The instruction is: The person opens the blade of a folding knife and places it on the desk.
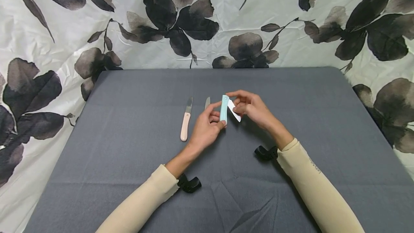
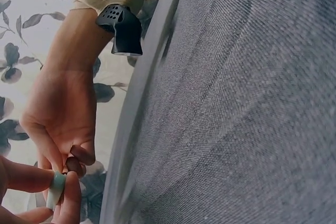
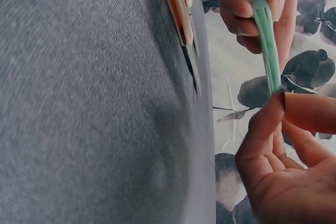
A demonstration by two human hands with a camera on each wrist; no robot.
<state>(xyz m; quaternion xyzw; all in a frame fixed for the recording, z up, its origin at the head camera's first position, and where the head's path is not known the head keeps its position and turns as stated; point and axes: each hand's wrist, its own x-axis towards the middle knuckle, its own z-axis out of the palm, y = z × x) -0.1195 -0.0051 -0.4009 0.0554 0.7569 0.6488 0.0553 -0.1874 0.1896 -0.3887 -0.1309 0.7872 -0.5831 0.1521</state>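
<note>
A folding knife with a mint-green handle (image 1: 224, 110) is held up over the table between both hands. My left hand (image 1: 206, 128) grips the handle, thumb at its lower end and index finger along its upper part. With thumb and fingers my right hand (image 1: 253, 108) pinches the pale blade (image 1: 233, 110), which stands partly folded out at an angle to the handle. The right index finger touches the handle's top end. In the right wrist view the handle (image 3: 266, 45) runs between both hands, and the right fingers hide the blade.
Left of the hands, a pale pink knife (image 1: 185, 127) lies unfolded on the grey table (image 1: 129, 118). Beside it lies another knife, its blade (image 1: 207, 101) showing and the rest behind the left hand. A floral cloth (image 1: 200, 53) hangs behind the table.
</note>
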